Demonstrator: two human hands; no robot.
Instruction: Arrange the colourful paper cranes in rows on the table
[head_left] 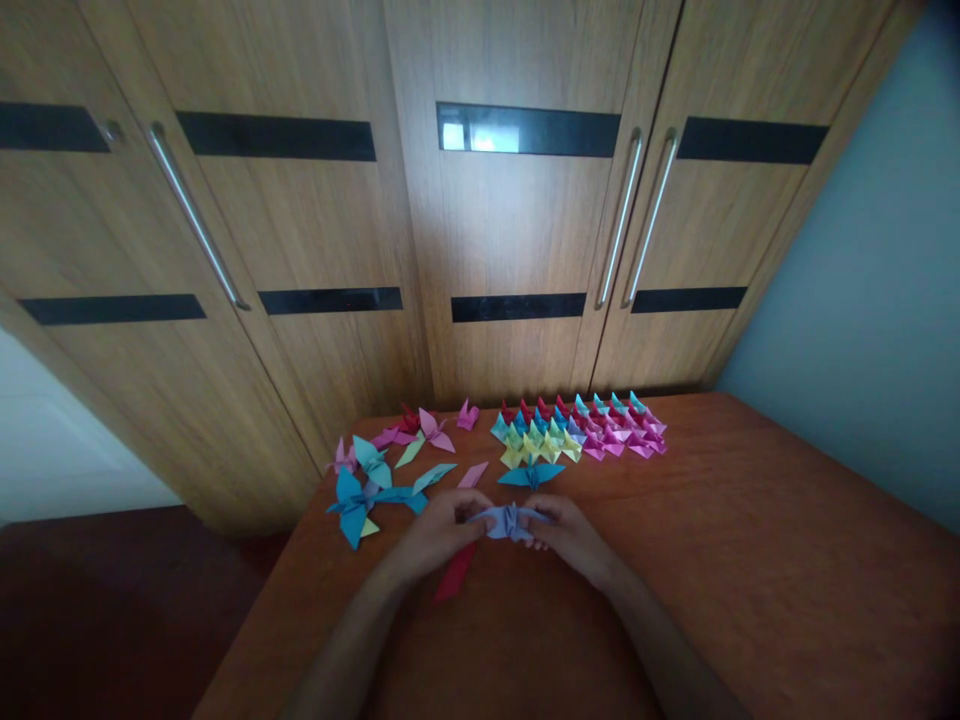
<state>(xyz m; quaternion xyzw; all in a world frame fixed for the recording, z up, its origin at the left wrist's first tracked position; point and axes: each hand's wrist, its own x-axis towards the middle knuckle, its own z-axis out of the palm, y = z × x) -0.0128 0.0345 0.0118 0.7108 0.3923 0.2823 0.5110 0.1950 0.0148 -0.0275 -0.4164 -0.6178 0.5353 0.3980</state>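
A lavender origami crane (511,521) is held over the table between my two hands, its wings spread to the sides. My left hand (450,520) pinches one wing, and my right hand (568,535) grips the other. Just beyond it lies a blue paper crane (531,475) with open wings. A red folded paper piece (456,573) rests under and beside my left hand, and a pink strip (472,475) lies behind that hand. The fingertips are partly hidden by the paper.
Rows of small folded cranes (577,430) in several colours stand at the table's back. Loose cranes, among them a blue one (352,508) and a teal one (371,460), lie at the left. The wooden table (750,560) meets a wardrobe (510,220) behind.
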